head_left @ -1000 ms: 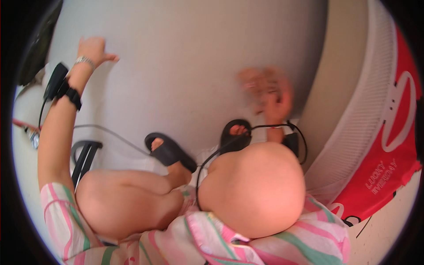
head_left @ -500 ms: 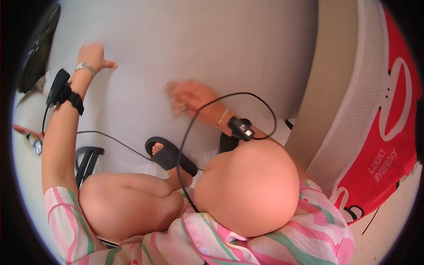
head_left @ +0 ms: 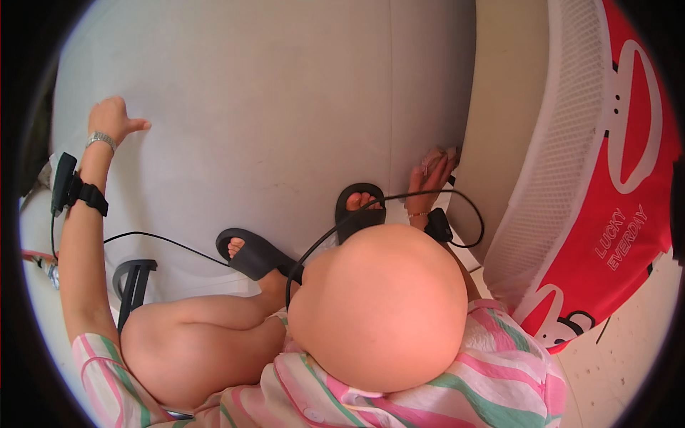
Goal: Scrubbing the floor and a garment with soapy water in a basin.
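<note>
My left hand (head_left: 108,118) is against the pale grey panel (head_left: 250,107), its thumb stretched out to the right and holding nothing I can see; its other fingers are mostly hidden. At the panel's right edge, low down, my right hand (head_left: 426,184) has its fingers round a crumpled pinkish-beige cloth (head_left: 435,158). The cloth lies at the corner where the panel meets a beige side surface (head_left: 499,107). My raised knee (head_left: 378,307) hides part of the right forearm.
A red and white cover with mesh (head_left: 592,214) hangs along the right. Black cables (head_left: 153,235) run from straps on both wrists across my legs. Black slippers (head_left: 257,253) are on my feet. A dark curved plastic piece (head_left: 135,285) stands beside my left leg.
My right hand has moved right with the cloth, from the middle of the panel to its right edge. My left hand stays on the panel while the view has shifted.
</note>
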### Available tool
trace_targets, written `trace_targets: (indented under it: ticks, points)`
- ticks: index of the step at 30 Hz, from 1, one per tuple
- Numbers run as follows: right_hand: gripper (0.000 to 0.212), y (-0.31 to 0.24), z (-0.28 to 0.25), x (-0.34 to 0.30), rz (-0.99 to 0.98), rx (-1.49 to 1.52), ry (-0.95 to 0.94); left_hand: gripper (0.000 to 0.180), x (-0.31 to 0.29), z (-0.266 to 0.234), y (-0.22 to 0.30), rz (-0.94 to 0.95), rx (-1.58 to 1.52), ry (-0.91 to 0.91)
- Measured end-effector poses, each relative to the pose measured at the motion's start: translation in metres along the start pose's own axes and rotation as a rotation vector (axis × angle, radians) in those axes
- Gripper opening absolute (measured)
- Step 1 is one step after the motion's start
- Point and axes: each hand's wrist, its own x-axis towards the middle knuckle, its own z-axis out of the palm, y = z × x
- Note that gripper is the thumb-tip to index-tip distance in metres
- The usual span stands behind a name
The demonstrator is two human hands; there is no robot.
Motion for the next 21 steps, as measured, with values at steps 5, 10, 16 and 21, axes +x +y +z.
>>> trace_targets:
  ticks: [5,10,16,21]
  points:
    - [0.076,-0.034,0.048,0.031,-0.227,0.004,-0.057,0.051,-0.030,-0.008,0.001,0.059,-0.002,0.075]
    - [0.030,-0.124,0.102,0.038,-0.645,0.280,-0.203,0.052,-0.072,-0.077,0.163,0.931,-0.346,0.523]
    - [0.019,-0.191,0.087,0.015,-0.628,0.835,-0.724,0.058,-0.103,-0.097,0.209,1.091,-0.363,0.578]
    - [0.043,-0.100,0.005,0.014,-0.391,0.137,-0.233,0.053,-0.100,-0.093,0.202,0.974,-0.443,0.529]
